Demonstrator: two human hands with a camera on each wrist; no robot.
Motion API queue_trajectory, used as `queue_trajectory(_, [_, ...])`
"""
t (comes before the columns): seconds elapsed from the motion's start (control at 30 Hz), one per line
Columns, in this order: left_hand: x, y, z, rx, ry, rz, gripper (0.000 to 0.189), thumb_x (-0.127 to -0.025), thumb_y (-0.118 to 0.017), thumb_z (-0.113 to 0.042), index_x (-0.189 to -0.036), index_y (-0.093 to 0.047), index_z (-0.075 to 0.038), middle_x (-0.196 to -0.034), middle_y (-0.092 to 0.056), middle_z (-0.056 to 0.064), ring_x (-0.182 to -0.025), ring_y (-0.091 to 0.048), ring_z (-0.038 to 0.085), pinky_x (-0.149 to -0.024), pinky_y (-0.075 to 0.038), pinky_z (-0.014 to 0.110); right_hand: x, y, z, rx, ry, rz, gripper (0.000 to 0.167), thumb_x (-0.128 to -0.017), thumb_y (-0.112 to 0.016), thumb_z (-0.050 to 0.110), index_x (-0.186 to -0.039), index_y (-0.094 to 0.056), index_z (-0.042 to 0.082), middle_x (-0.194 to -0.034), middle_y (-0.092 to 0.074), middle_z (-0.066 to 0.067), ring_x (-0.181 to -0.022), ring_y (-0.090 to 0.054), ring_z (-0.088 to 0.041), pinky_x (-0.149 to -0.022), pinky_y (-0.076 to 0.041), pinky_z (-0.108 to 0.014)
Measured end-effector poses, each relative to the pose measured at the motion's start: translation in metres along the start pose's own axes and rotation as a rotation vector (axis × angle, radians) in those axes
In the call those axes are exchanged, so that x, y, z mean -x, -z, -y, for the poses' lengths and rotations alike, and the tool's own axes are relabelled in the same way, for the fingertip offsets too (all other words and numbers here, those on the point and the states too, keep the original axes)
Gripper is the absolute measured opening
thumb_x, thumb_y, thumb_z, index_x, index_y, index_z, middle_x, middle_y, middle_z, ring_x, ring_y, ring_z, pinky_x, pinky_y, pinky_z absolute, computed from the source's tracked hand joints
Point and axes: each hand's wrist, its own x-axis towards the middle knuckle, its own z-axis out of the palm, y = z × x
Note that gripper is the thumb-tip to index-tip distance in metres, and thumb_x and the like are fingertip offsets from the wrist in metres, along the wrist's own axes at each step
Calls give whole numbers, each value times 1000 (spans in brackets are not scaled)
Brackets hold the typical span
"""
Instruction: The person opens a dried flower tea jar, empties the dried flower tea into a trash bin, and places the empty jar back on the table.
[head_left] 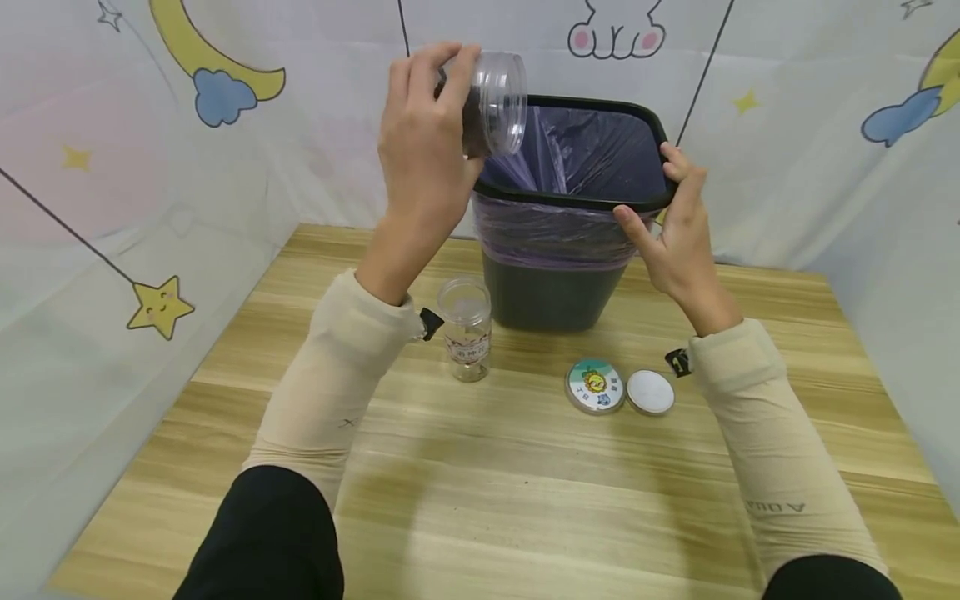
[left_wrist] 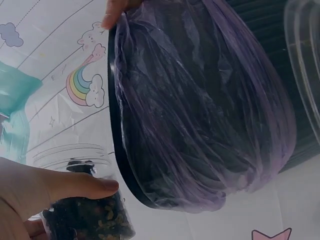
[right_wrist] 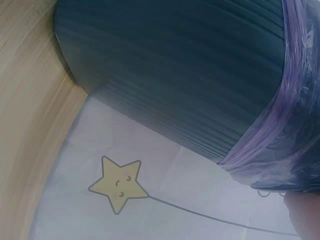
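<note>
My left hand grips a clear plastic jar, tipped on its side with its mouth toward the bin's left rim. Dark, dried bits with some brown flecks show inside the jar in the left wrist view, where the thumb lies across its wall. A dark trash bin stands on the table, lined with a thin purple bag folded over its rim. At the bin's right corner my right hand holds the black rim, thumb on the near side and fingers on the far side.
A second clear jar with a printed label stands upright, left of the bin's base. Two round lids, one printed and one white, lie on the wooden table. A patterned cloth hangs close behind the bin.
</note>
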Motion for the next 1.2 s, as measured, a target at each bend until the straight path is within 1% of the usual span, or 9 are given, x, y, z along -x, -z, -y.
queue_trajectory(0.13, [-4, 1, -7, -26, -28, -11, 73, -77, -81, 1, -144, -54, -14, -143, -50, 6, -131, -41, 24, -110, -36, 25, -1, 1, 1, 7, 0, 1, 97, -85, -53, 77, -140, -31, 0, -158, -32, -8, -144, -30, -14, -115, -29, -38])
queue_trajectory(0.27, [-5, -2, -9, -94, -88, -48, 67, -82, -76, 1, -143, -55, -13, -143, -51, 8, -132, -42, 25, -108, -39, 27, 0, 1, 1, 14, -6, 9, 98, -85, -53, 76, -140, -30, -1, -158, -31, -9, -144, -29, -14, -115, -28, -38])
queue_trajectory(0.4, [-6, -6, -10, -165, -135, -108, 55, -89, -53, 8, -141, -58, -12, -140, -54, 9, -130, -45, 26, -100, -45, 28, 1, -1, 1, 23, -6, 30, 97, -86, -52, 75, -144, -28, 1, -158, -30, -10, -145, -28, -14, -117, -25, -36])
queue_trajectory(0.5, [-8, -9, -11, -207, -162, -125, 58, -93, -33, 12, -139, -60, -12, -138, -55, 9, -128, -47, 26, -101, -43, 27, 2, -2, 1, 24, -8, 37, 96, -87, -52, 74, -145, -28, 2, -158, -30, -10, -145, -28, -13, -118, -25, -36])
queue_trajectory(0.57, [-9, -12, -12, -226, -198, -111, 58, -96, -28, 14, -138, -61, -11, -137, -57, 9, -128, -48, 27, -108, -39, 26, 1, -2, 1, 23, -10, 38, 96, -87, -52, 74, -145, -28, 2, -158, -30, -9, -145, -27, -13, -118, -25, -36])
queue_trajectory(0.73, [-8, -18, -14, -237, -277, -69, 53, -100, -34, 14, -137, -62, -12, -135, -58, 9, -129, -48, 27, -113, -33, 25, 0, 0, 3, 20, -15, 45, 96, -87, -52, 74, -146, -27, 2, -159, -29, -9, -145, -27, -12, -118, -25, -36])
queue_trajectory(0.93, [-7, -19, -13, -250, -255, -45, 54, -99, -37, 15, -139, -60, -13, -137, -56, 8, -131, -46, 27, -113, -32, 25, 0, 2, 4, 19, -31, 60, 94, -88, -53, 71, -147, -26, 3, -159, -28, -9, -145, -27, -12, -118, -25, -35])
queue_trajectory(1.07, [-5, -20, -13, -238, -262, -36, 55, -98, -37, 16, -140, -59, -13, -137, -56, 9, -132, -45, 28, -114, -31, 26, 1, 2, 3, 21, -34, 59, 92, -89, -54, 69, -147, -26, 3, -159, -28, -9, -145, -28, -13, -117, -26, -36])
queue_trajectory(1.2, [-5, -22, -12, -237, -261, -51, 55, -98, -36, 16, -138, -60, -12, -137, -56, 9, -132, -45, 28, -114, -31, 25, 0, 3, 3, 21, -25, 56, 91, -90, -54, 68, -148, -26, 3, -158, -28, -9, -144, -30, -15, -116, -27, -37])
